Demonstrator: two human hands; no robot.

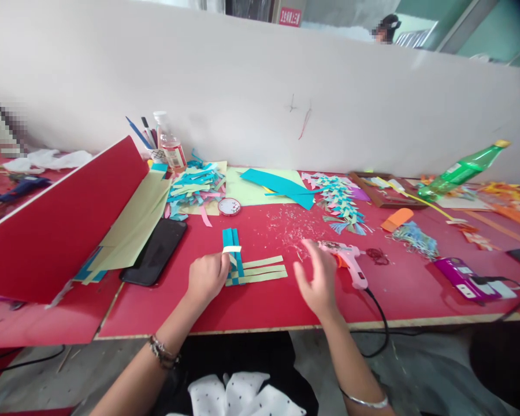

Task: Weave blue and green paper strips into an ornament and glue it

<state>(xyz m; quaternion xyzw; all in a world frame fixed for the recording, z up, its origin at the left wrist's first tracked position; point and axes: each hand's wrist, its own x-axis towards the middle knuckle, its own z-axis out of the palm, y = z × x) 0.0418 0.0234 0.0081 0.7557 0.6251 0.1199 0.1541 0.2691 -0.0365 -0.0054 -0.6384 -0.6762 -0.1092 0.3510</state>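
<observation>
A red tabletop (260,309) fronts the person, whose left hand (205,278) curls at flat, woven teal and pale-green paper strips (241,271), fingertips too obscured to tell their grip. The right hand (319,277), fingers spread and empty, is near a pink glue gun (352,264). Beyond, a fringed paper braid (342,199) lies before a smooth pale partition (242,98), which cuts off another person (387,29).

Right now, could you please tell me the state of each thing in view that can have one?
Left hand: curled at the strips, grip unclear
Right hand: open, fingers apart
Strips: partly woven, some ends loose
Phone: lying flat, dark
Glue gun: on its side, corded
Clear bottle: upright, capped
Green bottle: tilted, capped
Power socket: plug inserted
Red board: standing on edge
</observation>
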